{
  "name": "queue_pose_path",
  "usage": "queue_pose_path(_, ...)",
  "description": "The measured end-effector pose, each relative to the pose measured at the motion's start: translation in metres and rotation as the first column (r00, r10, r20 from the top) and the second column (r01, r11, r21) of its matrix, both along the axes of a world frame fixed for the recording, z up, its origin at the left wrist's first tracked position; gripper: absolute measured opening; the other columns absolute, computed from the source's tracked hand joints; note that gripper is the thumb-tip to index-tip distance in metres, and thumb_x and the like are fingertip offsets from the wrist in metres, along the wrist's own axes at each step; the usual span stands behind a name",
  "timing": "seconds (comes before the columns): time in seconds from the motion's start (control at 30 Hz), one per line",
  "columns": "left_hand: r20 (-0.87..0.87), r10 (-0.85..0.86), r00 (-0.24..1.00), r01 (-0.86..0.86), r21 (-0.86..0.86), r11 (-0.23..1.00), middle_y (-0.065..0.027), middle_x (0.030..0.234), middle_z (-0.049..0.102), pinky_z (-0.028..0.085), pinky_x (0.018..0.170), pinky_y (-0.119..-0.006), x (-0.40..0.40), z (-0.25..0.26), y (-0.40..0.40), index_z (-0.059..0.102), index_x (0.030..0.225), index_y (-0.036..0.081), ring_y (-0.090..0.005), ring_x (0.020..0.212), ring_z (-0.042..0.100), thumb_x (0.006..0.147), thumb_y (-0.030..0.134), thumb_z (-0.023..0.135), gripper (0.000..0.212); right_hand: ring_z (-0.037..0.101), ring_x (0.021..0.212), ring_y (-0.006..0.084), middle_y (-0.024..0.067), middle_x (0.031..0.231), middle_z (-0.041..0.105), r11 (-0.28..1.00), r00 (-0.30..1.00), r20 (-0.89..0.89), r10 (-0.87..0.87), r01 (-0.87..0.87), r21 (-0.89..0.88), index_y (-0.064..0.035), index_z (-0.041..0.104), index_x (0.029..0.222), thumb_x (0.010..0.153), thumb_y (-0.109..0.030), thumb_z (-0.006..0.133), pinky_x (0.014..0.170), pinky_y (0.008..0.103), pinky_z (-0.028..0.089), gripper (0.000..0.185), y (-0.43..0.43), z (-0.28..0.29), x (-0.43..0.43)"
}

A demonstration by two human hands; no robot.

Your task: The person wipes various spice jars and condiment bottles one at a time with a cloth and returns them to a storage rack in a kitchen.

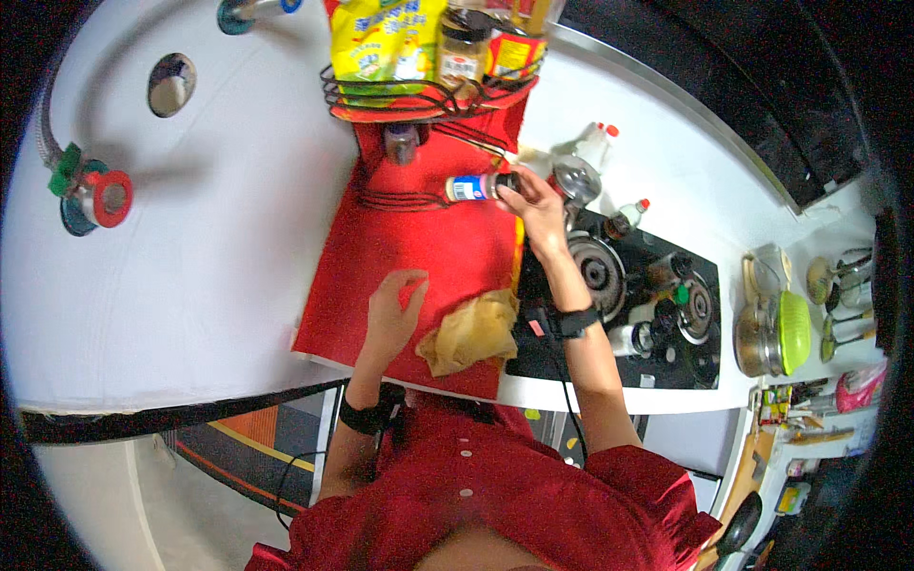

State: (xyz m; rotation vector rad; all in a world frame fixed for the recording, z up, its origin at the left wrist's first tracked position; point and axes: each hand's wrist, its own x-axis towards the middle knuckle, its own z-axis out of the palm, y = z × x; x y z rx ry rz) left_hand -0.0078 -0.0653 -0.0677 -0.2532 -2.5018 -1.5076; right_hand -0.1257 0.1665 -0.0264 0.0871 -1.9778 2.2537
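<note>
My right hand (539,207) grips the dark lid end of a small spice jar (471,188), which lies sideways over a red mat (421,250). Level with the mat's lower left part, my left hand (394,310) has its fingers slightly curled and holds nothing. A crumpled tan cloth (475,332) rests to the right of that hand. Above the held jar, a black wire rack (393,93) bears a yellow bag (385,43), a dark-lidded glass jar (464,57) and other packets. Another small jar (402,143) stands at the rack's lower level.
A black gas hob (643,285) with several bottles and jars is on the right, a metal pot (577,178) and red-capped bottle (628,218) behind it. Farther right are steel bowls and a green basket (794,332). Pipe valves (107,198) are at left. Cables hang from both wristbands.
</note>
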Motion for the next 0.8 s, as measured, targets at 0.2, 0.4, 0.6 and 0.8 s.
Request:
queue_pose_path(0.2,0.086,0.051,0.995,-0.052,0.005,0.999,-0.0165,0.099,0.063,0.048,0.080,-0.037,0.008,-0.003,-0.036,0.062,0.101,0.001,-0.0306,0.092,0.062,0.085,0.015,0.062,0.021,0.066,0.087,0.0278,0.0172,0.092,0.067,0.790,0.982,-0.177,-0.062,0.157,0.593,-0.0130,0.063,0.110,0.070,-0.016,0.076,0.078,0.0355,0.052,0.042,-0.096,-0.027,-0.090)
queue_pose_path(0.4,0.127,0.071,0.989,-0.070,-0.006,0.998,-0.0161,0.100,0.063,0.048,0.081,-0.036,0.016,-0.004,-0.053,0.062,0.102,0.002,-0.0307,0.094,0.061,0.086,0.013,0.061,0.019,0.060,0.100,0.0349,0.0188,0.105,0.063,0.515,0.991,-0.086,0.105,0.020,0.857,-0.0177,0.063,0.114,0.069,-0.019,0.075,0.087,0.0417,0.048,0.047,-0.155,-0.046,-0.149)
queue_pose_path(0.6,0.168,0.102,0.980,-0.107,0.019,0.994,-0.0151,0.100,0.063,0.047,0.082,-0.035,0.015,-0.005,-0.061,0.062,0.102,0.002,-0.0300,0.094,0.061,0.085,0.012,0.061,0.019,0.058,0.100,0.0373,0.0193,0.107,0.062,0.400,0.995,-0.039,0.088,0.000,0.916,-0.0183,0.060,0.117,0.069,-0.017,0.072,0.089,0.0428,0.046,0.049,-0.177,-0.082,-0.197)
queue_pose_path(0.8,0.124,0.094,0.988,-0.091,-0.029,0.995,-0.0148,0.099,0.063,0.047,0.080,-0.035,0.012,-0.007,-0.059,0.063,0.100,0.002,-0.0293,0.092,0.061,0.084,0.011,0.062,0.018,0.058,0.099,0.0384,0.0228,0.104,0.062,0.263,0.998,0.031,0.061,-0.047,0.964,-0.0166,0.054,0.125,0.069,-0.010,0.064,0.090,0.0436,0.045,0.057,-0.190,-0.102,-0.215)
